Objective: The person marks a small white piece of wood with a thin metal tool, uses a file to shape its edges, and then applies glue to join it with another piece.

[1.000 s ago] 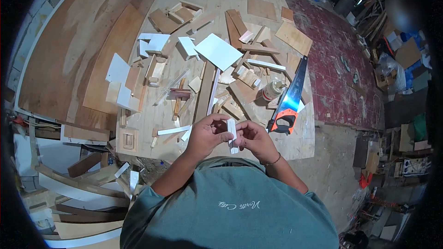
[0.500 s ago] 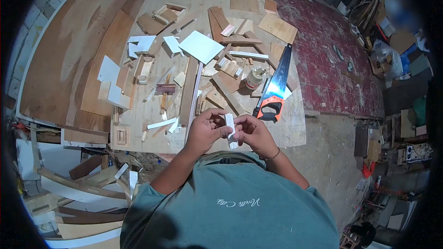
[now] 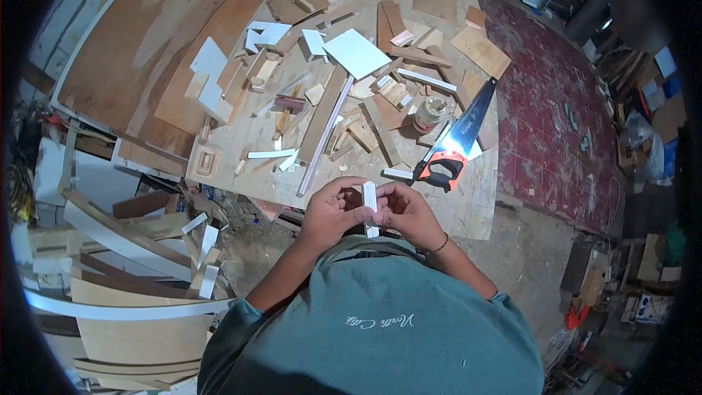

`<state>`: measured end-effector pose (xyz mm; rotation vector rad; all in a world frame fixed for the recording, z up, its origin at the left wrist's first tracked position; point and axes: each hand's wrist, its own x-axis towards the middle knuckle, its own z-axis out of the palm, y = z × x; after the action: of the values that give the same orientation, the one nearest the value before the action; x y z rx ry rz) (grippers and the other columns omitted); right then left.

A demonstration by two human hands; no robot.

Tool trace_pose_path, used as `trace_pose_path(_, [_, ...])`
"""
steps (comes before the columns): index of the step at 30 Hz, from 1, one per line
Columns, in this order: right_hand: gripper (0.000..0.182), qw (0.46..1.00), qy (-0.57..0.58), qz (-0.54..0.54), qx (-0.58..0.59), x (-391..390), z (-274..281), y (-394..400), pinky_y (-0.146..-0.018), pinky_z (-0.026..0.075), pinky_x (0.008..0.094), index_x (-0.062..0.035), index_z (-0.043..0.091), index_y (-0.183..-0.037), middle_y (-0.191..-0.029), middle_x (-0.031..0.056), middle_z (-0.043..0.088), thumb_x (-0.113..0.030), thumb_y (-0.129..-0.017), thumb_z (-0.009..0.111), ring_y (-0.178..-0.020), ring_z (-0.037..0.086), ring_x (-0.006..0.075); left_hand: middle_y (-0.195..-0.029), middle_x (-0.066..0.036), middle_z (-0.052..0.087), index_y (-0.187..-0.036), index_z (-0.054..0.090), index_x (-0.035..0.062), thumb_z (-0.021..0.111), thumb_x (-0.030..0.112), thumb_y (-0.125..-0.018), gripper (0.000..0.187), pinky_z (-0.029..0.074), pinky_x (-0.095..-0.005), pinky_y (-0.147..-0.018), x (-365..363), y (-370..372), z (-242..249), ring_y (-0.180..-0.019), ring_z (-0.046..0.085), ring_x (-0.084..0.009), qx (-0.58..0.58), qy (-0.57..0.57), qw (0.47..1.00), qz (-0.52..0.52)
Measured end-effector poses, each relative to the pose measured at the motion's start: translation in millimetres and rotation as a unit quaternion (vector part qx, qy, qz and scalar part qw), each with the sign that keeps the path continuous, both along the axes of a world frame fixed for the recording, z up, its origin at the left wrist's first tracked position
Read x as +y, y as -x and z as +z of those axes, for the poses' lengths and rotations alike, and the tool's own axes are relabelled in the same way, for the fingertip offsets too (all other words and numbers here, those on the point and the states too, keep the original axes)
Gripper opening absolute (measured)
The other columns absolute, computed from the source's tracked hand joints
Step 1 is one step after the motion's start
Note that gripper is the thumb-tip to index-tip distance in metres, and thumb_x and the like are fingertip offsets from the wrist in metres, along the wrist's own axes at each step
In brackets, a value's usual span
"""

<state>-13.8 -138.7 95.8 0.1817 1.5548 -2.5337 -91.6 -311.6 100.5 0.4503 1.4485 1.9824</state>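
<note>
A small white strip of wood (image 3: 370, 205) stands upright between my two hands, close to my chest and just over the near edge of the workbench (image 3: 468, 212). My left hand (image 3: 333, 212) pinches it from the left side. My right hand (image 3: 408, 212) grips it from the right, fingers curled round it. Only the strip's top and lower end show past my fingers.
The plywood bench is littered with wood offcuts and white laminate pieces (image 3: 357, 53). A handsaw with an orange handle (image 3: 447, 164) lies at the right, a glue jar (image 3: 430, 113) beside it. Curved boards (image 3: 117, 249) pile on the floor at left; clutter lines the right.
Both hands stay on the white strip, almost unmoved. My head has shifted, so the bench and saw now sit further right and higher in view.
</note>
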Motion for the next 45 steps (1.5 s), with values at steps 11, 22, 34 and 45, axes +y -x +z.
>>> trace_pose_path(11, [0.035, 1.000, 0.014, 0.001, 0.023, 24, 2, -15, -0.064, 0.047, 0.0212, 0.0004, 0.053, -0.112, -0.082, 0.0015, 0.060, -0.009, -0.082, 0.070, -0.073, 0.057, 0.0068, -0.087, -0.006, 0.060, -0.118, 0.049, 0.0001, 0.073, 0.002, -0.078, 0.046, 0.052, -0.0239, -0.068, 26, -13, 9, -0.079, 0.059, -0.0099, -0.001, 0.027, 0.999, -0.023])
trace_pose_path(22, [0.042, 0.997, -0.005, -0.049, 0.064, 50, 0, -42, -0.064, 0.047, 0.0215, 0.0007, 0.052, -0.115, -0.085, 0.0027, 0.060, -0.009, -0.079, 0.071, -0.074, 0.056, 0.0075, -0.086, -0.007, 0.060, -0.115, 0.048, 0.0012, 0.076, 0.004, -0.073, 0.051, 0.053, -0.0253, -0.060, 58, -13, 18, -0.075, 0.060, -0.0129, 0.010, 0.050, 0.993, -0.106])
trace_pose_path(34, [0.038, 0.994, 0.006, -0.082, 0.065, 59, -7, -57, -0.067, 0.047, 0.0227, 0.0020, 0.050, -0.115, -0.084, 0.0036, 0.059, -0.002, -0.081, 0.066, -0.075, 0.056, 0.0085, -0.083, -0.005, 0.060, -0.117, 0.052, 0.0006, 0.073, -0.002, -0.075, 0.048, 0.050, -0.0217, -0.063, 74, -31, 14, -0.073, 0.058, -0.0094, 0.031, 0.055, 0.994, -0.088])
trace_pose_path(45, [0.038, 0.993, -0.005, -0.094, 0.070, 64, -6, -60, -0.070, 0.047, 0.0224, 0.0019, 0.051, -0.115, -0.086, 0.0018, 0.058, 0.003, -0.080, 0.066, -0.077, 0.055, 0.0066, -0.085, -0.004, 0.064, -0.116, 0.056, 0.0023, 0.077, 0.003, -0.072, 0.049, 0.047, -0.0217, -0.065, 79, -24, 8, -0.074, 0.057, -0.0069, 0.103, 0.100, 0.982, -0.120])
